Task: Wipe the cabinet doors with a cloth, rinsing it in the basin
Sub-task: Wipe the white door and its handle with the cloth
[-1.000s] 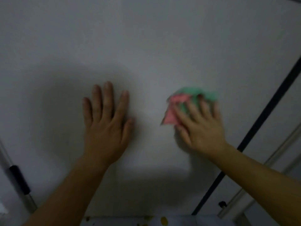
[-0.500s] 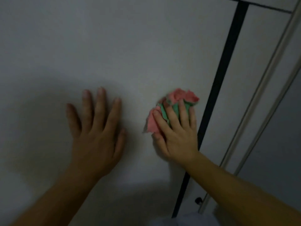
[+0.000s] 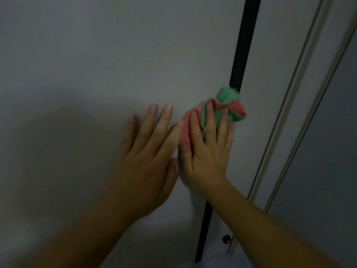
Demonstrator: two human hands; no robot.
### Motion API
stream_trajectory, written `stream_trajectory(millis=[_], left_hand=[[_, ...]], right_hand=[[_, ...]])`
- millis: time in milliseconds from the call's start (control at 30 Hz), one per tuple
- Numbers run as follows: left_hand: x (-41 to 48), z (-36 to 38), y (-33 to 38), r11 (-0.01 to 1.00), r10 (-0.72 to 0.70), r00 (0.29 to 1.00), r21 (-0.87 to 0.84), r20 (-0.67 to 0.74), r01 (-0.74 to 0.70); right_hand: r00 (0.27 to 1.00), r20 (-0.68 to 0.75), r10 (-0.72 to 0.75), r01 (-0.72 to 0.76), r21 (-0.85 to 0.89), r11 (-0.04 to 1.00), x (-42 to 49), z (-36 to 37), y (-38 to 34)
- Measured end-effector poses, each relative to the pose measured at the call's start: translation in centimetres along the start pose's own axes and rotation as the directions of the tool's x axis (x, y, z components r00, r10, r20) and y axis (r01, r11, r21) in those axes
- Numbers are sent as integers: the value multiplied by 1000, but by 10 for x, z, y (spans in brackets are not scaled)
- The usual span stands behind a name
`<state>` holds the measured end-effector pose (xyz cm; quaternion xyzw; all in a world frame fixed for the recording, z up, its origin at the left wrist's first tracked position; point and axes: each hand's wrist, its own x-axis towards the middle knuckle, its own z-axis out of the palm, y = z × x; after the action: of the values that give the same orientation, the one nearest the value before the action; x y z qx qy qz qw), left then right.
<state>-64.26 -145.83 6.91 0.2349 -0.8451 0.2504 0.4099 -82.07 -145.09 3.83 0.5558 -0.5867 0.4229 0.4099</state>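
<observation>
A plain white cabinet door fills most of the view. My right hand presses a crumpled pink and green cloth flat against the door with straight fingers, right at the door's right edge. The cloth's top overlaps the dark vertical gap between doors. Beside it, my left hand lies flat on the door with its fingers spread, nearly touching the right hand.
Right of the dark gap is another white door panel bordered by a pale metal rail. A small dark knob sits low near the rail's foot. The light is dim.
The view has swung left to right, bringing the dark gap toward the centre. My right hand slid the cloth to the door's edge, and the two hands are now close together.
</observation>
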Motion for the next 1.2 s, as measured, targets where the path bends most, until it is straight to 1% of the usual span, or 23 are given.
stream_trajectory(millis=[100,167,200,233,267,333,367,433,533,600,667,733,800,833,867,933,1067,1133,1200], left_hand=[[12,6,3,995,-40,999,92,36,37],[12,6,6,993,-67,997,97,43,62],[10,6,8,993,-76,996,97,45,71],[11,7,12,992,-82,995,97,48,77],[12,8,14,991,-92,995,104,51,86],[15,10,19,986,-115,992,127,45,109],[17,12,24,984,-130,991,128,39,124],[20,12,33,984,-148,989,99,14,146],[28,13,43,990,-109,993,89,39,105],[31,15,41,991,-100,992,94,71,93],[32,17,40,991,-93,993,99,74,86],[31,19,42,991,-99,994,99,50,93],[32,22,43,991,-95,995,101,36,91],[32,23,44,991,-96,995,93,35,93],[31,24,45,992,-101,994,79,31,98],[30,23,44,992,-107,994,73,24,105],[28,23,41,991,-89,995,105,34,85],[28,26,40,989,-85,995,123,43,79],[26,29,38,989,-77,996,132,38,72]], right_hand=[[991,117,64,-66,15,998,-45,0,14],[986,151,74,-83,54,995,-56,-6,22],[987,142,77,-88,76,993,-46,-10,24],[988,106,109,-119,94,988,-27,-15,26],[985,45,169,-173,118,978,-1,-19,26],[951,-68,301,-290,139,947,46,-22,27],[940,-93,328,-315,134,940,56,-23,28],[939,-82,333,-320,136,937,44,-19,33],[912,24,410,-408,147,901,-16,-13,48],[914,71,400,-406,126,905,-38,-13,57],[926,73,371,-377,141,915,-21,-19,60],[940,5,341,-337,162,927,23,-26,65],[936,-80,343,-328,153,932,62,-31,73],[933,-105,344,-328,147,933,68,-32,77],[931,-112,347,-330,150,932,63,-30,81],[922,-73,381,-365,169,916,22,-20,83],[893,97,439,-449,138,883,-99,1,76],[876,150,458,-475,115,872,-118,2,72],[874,139,466,-482,132,866,-101,-1,63]])
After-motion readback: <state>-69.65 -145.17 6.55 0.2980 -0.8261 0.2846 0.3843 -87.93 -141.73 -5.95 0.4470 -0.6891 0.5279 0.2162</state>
